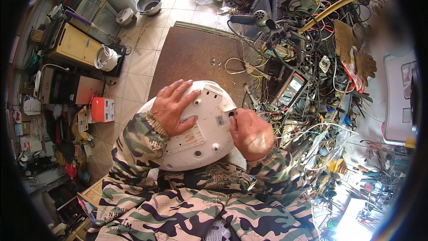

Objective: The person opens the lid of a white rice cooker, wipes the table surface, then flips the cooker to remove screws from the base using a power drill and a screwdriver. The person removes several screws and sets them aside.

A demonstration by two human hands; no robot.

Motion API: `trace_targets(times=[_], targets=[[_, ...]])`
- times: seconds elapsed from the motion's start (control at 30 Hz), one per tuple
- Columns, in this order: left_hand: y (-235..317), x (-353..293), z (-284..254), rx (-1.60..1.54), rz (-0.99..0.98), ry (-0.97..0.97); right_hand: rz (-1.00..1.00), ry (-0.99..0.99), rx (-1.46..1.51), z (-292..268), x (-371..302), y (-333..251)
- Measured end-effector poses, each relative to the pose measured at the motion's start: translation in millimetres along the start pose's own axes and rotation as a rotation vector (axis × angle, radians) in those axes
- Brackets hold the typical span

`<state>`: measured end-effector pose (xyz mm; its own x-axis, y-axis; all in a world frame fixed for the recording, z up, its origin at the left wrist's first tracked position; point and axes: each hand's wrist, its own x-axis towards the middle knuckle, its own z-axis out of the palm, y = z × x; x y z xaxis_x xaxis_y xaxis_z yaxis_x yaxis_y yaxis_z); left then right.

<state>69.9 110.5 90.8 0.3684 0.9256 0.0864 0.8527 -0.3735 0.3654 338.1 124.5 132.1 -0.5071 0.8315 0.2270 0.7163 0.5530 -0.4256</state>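
A white, rounded appliance housing point(206, 112) lies with its underside up between me and the table. Screw holes, a vent slot and worn labels show on it; which appliance it is I cannot tell. My left hand point(174, 109) presses on its left part, palm down with the fingers apart. At the right edge of the housing my right hand point(252, 135) is closed, its fingers curled by a small dark spot. Whatever it grips is mostly hidden inside the fist.
A rusty brown tabletop point(196, 49) extends beyond the housing, with a few small screws on it. Tangled wires, a multimeter point(292, 88), a blue heat gun point(245, 18) and work gloves point(365, 67) crowd the right. Cabinets and a red-and-white box point(103, 109) stand left.
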Motion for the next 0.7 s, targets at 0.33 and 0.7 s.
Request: trace_targets(times=[0.33, 0.7], targets=[[-2.4, -0.8, 3.8, -0.001, 0.043, 0.054, -0.193, -0.034, 0.025, -5.0, 9.1, 8.7], [-0.3, -7.0, 0.5, 0.005, 0.050, 0.086, 0.065, -0.144, -0.194, -9.8, 16.9, -4.4]])
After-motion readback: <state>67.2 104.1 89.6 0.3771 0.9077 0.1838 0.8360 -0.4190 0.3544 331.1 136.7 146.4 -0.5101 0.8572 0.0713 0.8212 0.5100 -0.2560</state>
